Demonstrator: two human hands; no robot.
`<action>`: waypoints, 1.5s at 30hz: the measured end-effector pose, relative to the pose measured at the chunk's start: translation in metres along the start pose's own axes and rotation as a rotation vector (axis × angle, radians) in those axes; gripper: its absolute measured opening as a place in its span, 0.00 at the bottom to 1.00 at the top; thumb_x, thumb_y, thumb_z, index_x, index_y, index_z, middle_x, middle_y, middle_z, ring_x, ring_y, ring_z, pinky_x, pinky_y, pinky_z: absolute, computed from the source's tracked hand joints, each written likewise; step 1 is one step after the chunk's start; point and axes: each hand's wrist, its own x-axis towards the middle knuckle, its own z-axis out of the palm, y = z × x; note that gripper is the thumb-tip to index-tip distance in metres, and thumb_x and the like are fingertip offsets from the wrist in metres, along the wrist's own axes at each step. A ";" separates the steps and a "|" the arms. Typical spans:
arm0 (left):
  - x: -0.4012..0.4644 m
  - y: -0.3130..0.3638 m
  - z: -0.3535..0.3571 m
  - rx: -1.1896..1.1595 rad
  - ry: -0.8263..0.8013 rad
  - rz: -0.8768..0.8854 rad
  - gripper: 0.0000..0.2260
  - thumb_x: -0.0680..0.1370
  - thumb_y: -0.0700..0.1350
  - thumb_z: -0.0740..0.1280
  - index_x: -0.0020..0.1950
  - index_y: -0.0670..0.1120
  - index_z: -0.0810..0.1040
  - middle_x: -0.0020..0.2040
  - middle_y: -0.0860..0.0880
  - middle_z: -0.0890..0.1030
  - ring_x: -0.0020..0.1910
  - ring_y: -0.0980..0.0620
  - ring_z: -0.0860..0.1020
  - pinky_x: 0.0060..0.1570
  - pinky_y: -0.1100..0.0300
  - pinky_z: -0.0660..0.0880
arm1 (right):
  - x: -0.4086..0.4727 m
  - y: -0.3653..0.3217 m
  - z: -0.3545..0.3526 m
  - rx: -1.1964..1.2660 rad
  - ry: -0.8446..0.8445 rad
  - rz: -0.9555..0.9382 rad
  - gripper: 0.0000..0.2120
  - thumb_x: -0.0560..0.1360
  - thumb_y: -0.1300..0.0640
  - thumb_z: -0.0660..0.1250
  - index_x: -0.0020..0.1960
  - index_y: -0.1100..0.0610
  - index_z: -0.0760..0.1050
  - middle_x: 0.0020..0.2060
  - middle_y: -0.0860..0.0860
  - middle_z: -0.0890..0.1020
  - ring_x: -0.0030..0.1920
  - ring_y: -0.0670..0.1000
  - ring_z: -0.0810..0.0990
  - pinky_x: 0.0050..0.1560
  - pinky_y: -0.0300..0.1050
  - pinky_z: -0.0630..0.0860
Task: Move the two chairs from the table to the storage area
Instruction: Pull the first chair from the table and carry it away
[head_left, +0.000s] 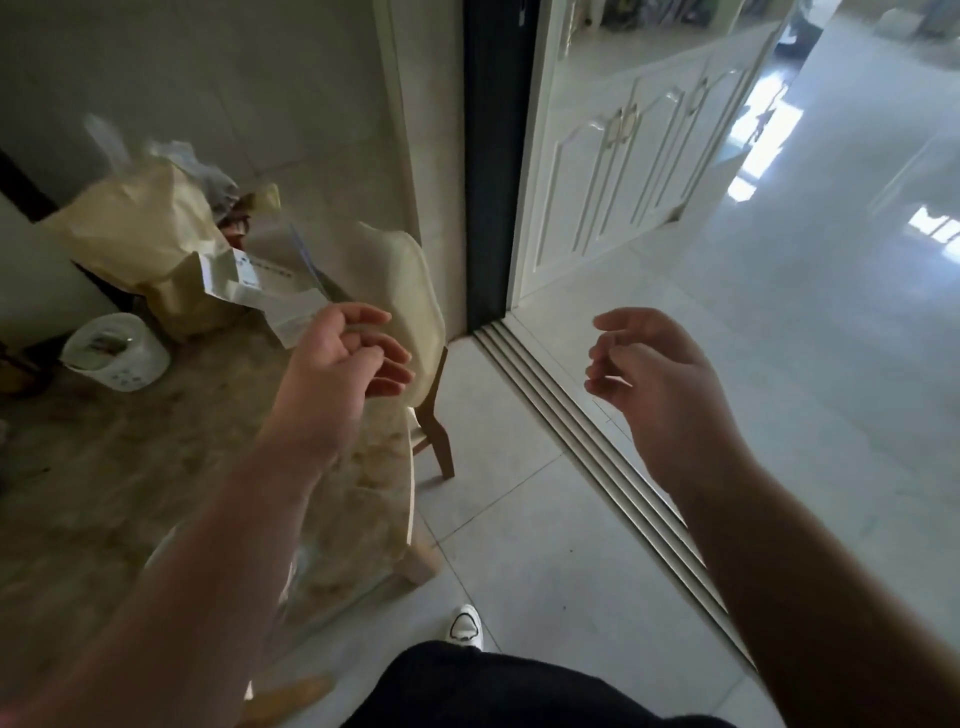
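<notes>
Table (130, 457): cluttered with paper bags (150, 244), a plastic tub (117, 351).
Left hand (337, 374): empty, fingers loosely curled, near the chair back.
Chair (410, 291): cream-backed, tucked against the table, apparently unmoved.
Right hand (654, 369): empty, half-curled over the door track (597, 467).
Second chair: not visible; progress seemingly nil.

Likely a home: tiled floor (519, 519), white panelled cabinets (613, 171), cluttered dining table (130, 441).
</notes>
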 end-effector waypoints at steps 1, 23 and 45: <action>0.012 0.002 0.004 0.007 -0.002 -0.003 0.12 0.78 0.41 0.62 0.60 0.49 0.76 0.46 0.46 0.86 0.45 0.46 0.87 0.44 0.57 0.83 | 0.013 0.000 -0.001 0.015 0.011 0.015 0.15 0.74 0.71 0.57 0.52 0.60 0.79 0.33 0.50 0.79 0.35 0.51 0.77 0.42 0.48 0.76; 0.248 0.010 0.180 0.035 0.373 -0.102 0.13 0.79 0.34 0.58 0.60 0.44 0.75 0.41 0.50 0.86 0.40 0.48 0.85 0.45 0.51 0.83 | 0.372 -0.042 -0.064 -0.192 -0.378 0.143 0.16 0.75 0.76 0.53 0.53 0.66 0.75 0.34 0.56 0.76 0.34 0.52 0.74 0.37 0.46 0.73; 0.317 -0.072 0.019 -0.313 1.270 -0.409 0.13 0.81 0.33 0.59 0.57 0.47 0.79 0.44 0.48 0.87 0.41 0.50 0.87 0.40 0.59 0.84 | 0.548 0.069 0.274 -0.597 -1.226 0.178 0.14 0.73 0.71 0.56 0.48 0.57 0.76 0.31 0.46 0.79 0.31 0.47 0.76 0.32 0.39 0.73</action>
